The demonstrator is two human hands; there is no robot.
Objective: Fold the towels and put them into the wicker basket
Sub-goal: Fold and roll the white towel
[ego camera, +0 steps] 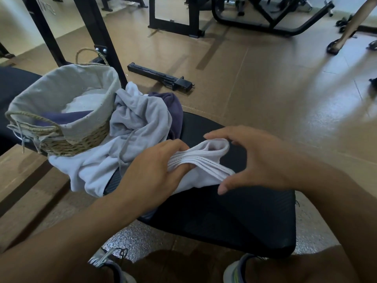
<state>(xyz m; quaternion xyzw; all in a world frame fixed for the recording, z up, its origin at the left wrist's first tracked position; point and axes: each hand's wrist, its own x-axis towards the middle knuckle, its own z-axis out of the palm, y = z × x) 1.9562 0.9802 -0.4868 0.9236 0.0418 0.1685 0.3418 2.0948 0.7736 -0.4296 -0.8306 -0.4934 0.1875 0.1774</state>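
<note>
One wicker basket [67, 121] sits on one black worktop [234, 217]. Two folded towels lie inside it: one white [85, 102], one purple [65, 117]. Outside are four more: white in hand [204, 158], loose white [91, 170], grey [140, 119], purple [173, 107]. Two hands: left [155, 172], right [259, 158]. Two shoes [110, 266].

bare forearms, grey laced sneakers [114, 264]

Both bare forearms reach in from the near edge. The left hand [157, 170] grips a folded white cloth towel [204, 160], fingers curled. The right hand [255, 158] hovers spread, fingers relaxed, just right of it.
</note>
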